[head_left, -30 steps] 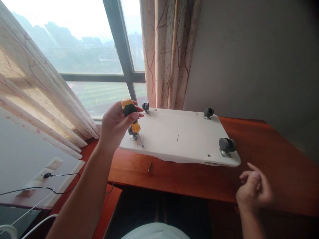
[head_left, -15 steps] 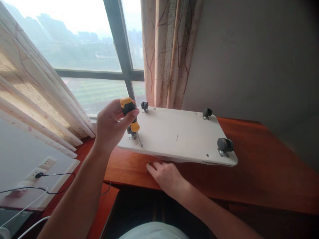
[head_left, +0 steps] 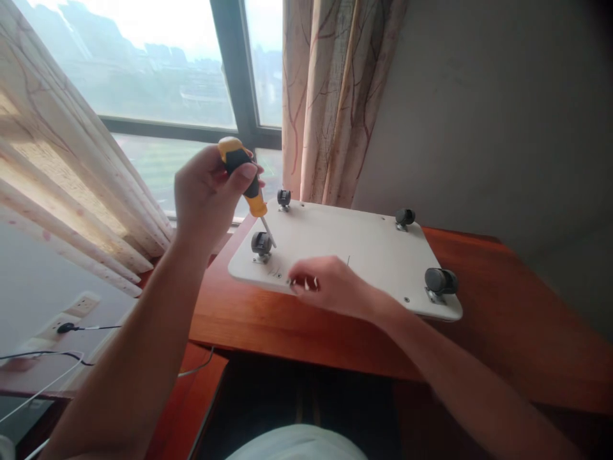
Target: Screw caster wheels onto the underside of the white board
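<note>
In my left hand (head_left: 204,191) is a yellow and black screwdriver (head_left: 243,176), its metal shaft slanting down beside the near left caster (head_left: 261,244). The tip appears raised off the white board (head_left: 330,230), which lies with its casters upward. My right hand (head_left: 330,286) is over the board's near edge, thumb and fingertips pinched on a small dark piece that looks like a screw (head_left: 290,283). Just left of those fingertips, a screw hole (head_left: 279,275) shows in the board. Blur hides the exact shape of the small piece.
More casters stand at the board's other corners: far left (head_left: 284,198), far right (head_left: 405,217) and near right (head_left: 440,281). Under the board is a reddish wooden table (head_left: 488,306). A window and curtains (head_left: 330,96) rise behind; a socket strip with cords (head_left: 67,327) is at left.
My left hand has lifted the screwdriver away from the near left screw hole. My right hand has risen from the table edge onto the board, beside that hole, with the small piece.
</note>
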Demonstrator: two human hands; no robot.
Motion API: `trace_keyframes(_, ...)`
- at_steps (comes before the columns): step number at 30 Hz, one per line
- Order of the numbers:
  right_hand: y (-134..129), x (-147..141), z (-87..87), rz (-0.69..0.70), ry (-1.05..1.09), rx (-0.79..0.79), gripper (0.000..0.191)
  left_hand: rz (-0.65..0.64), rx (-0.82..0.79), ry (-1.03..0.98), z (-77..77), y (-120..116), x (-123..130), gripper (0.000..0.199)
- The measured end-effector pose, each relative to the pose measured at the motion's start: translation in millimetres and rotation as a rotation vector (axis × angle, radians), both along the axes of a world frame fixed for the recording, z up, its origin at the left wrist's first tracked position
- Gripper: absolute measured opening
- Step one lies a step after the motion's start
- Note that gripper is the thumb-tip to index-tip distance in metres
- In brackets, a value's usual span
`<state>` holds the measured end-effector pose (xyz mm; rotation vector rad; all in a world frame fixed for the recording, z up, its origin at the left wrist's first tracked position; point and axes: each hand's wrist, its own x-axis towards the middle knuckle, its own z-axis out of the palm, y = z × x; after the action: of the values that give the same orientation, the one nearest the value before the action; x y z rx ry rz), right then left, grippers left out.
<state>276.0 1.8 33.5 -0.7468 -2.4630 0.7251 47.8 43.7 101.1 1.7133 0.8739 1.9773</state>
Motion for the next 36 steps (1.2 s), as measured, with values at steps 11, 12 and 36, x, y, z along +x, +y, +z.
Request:
trace_keyframes(11,205,-25,-16.4,-0.519,0.015,-0.099,0.021,0.038,-0.045,0.059,-6.8,81,-1,0.019)
trace_keyframes(12,214,-30,-20.8,-0.527,-0.001,-0.097,0.020,0.041,-0.023,0.065,-9.9,86,-2,0.019)
trace_keyframes(36,198,10,14.6,-0.537,-0.155,0.019,0.033,0.114,0.132,0.228,-20.4,157,24,0.016)
